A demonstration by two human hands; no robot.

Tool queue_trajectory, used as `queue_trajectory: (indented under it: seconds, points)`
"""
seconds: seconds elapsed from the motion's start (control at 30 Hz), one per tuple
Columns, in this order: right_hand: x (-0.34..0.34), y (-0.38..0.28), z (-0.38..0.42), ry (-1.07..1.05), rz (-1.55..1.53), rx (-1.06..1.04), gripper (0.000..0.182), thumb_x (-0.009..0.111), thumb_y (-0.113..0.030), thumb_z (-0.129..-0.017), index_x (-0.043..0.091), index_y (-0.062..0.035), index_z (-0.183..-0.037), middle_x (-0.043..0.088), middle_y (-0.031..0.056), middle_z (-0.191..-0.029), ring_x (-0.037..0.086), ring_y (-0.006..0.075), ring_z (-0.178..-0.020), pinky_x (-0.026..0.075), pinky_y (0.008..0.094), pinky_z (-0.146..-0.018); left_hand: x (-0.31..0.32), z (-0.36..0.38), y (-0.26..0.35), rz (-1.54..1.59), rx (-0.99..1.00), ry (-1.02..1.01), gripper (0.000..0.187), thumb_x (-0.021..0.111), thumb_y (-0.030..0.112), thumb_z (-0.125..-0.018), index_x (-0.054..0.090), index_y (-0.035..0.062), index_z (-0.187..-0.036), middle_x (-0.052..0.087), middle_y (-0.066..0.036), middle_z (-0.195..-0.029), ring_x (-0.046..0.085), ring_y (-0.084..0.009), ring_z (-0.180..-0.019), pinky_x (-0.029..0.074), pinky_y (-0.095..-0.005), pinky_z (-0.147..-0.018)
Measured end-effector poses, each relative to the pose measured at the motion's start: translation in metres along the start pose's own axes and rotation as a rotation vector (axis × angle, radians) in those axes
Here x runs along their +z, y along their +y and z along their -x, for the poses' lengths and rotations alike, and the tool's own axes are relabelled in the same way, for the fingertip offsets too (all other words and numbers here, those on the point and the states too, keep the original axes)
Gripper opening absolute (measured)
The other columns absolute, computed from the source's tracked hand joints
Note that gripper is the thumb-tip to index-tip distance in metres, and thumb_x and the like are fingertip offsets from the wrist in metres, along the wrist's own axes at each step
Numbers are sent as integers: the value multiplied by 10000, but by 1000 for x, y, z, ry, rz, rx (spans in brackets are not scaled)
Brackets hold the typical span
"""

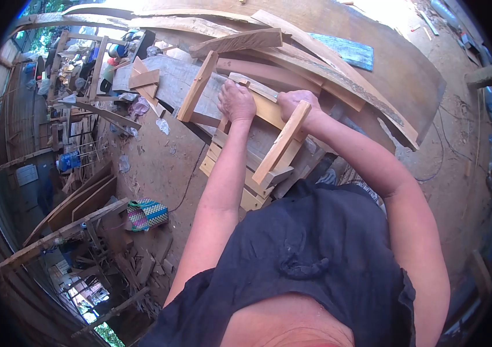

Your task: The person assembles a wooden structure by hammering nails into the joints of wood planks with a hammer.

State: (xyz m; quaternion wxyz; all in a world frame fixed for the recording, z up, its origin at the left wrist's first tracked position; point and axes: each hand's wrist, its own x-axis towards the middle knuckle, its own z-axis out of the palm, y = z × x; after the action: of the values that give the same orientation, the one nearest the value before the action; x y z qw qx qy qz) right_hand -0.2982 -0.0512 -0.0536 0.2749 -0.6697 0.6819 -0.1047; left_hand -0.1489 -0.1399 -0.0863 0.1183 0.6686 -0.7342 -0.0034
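In the head view my left hand (237, 101) has its fingers curled over the far part of a small wooden frame, beside an upright piece (198, 87). My right hand (297, 104) is closed in a fist at the far right of the frame, near a yellowish board (266, 110); what its fingers hold is hidden. A second upright piece (282, 143) rises just in front of my right wrist. Light slats (251, 199) lie below the frame, close to my body.
Long planks (338, 75) lie across a large brown sheet (396, 69) beyond my hands. A bluish board (344, 51) rests on it. On the left are a woven basket (147, 214), wood scraps (153, 260) and a cable (191, 185) on the floor.
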Motion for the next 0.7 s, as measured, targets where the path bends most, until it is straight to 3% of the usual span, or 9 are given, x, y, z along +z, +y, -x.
queue_trajectory:
  seconds: [0.47, 0.53, 0.7]
  points:
    - [-16, 6, 35, -28, 6, -61, 141, 574, -168, -713, 664, -81, -777, 661, 132, -811, 642, 299, -790, 515, 383, -677, -2, -1, 1, 15, -23, -19, 269, 422, 240, -845, 463, 64, -1045, 524, -154, -1084, 478, -364, -1050, 362, -532, -839]
    - [-8, 13, 44, 14, -31, -3, 149, 561, -177, -727, 655, -87, -800, 658, 134, -823, 639, 296, -799, 510, 384, -684, -1, -1, 1, 0, -22, -13, 245, 454, 227, -825, 468, 60, -1003, 531, -139, -1046, 492, -324, -1028, 366, -498, -849]
    - [-20, 4, 32, -83, 39, -10, 169, 547, -206, -746, 641, -80, -809, 649, 130, -821, 635, 289, -816, 509, 382, -720, 2, 0, -1, 15, 30, 29, 233, 449, 225, -823, 463, 60, -988, 528, -138, -1033, 493, -323, -1021, 369, -496, -843]
